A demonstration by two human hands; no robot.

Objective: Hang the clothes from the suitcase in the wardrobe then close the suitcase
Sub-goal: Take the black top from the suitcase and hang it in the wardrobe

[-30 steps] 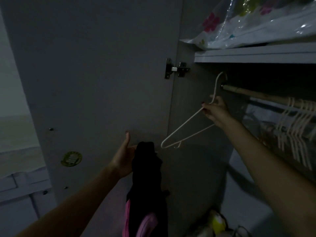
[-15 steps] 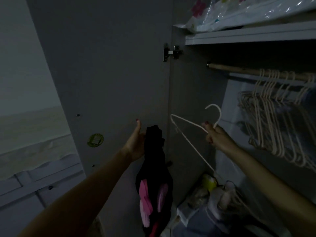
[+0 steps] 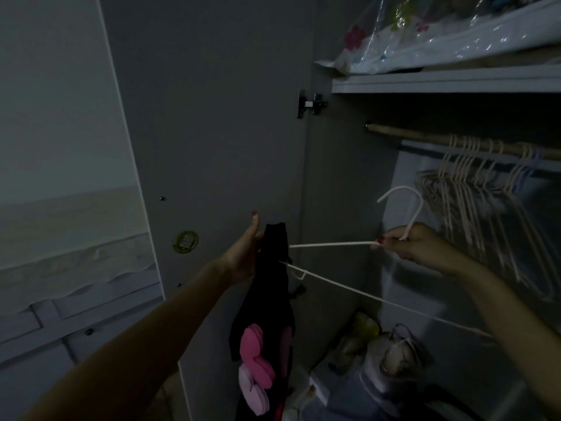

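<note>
My left hand holds up a black garment with pink shapes in front of the open wardrobe door. The cloth hangs down from my fingers. My right hand grips a white wire hanger at the base of its hook. One end of the hanger touches the top of the garment beside my left hand. The wooden wardrobe rail runs above my right hand. The suitcase is out of view.
Several empty white hangers hang on the rail to the right. A shelf above carries a flowered plastic bag. Bags and bundles lie on the wardrobe floor. A bed edge shows at the left.
My right hand took the hanger off the rail, lowered it and turned it, bringing its end against the garment. My left hand kept holding the garment up.
</note>
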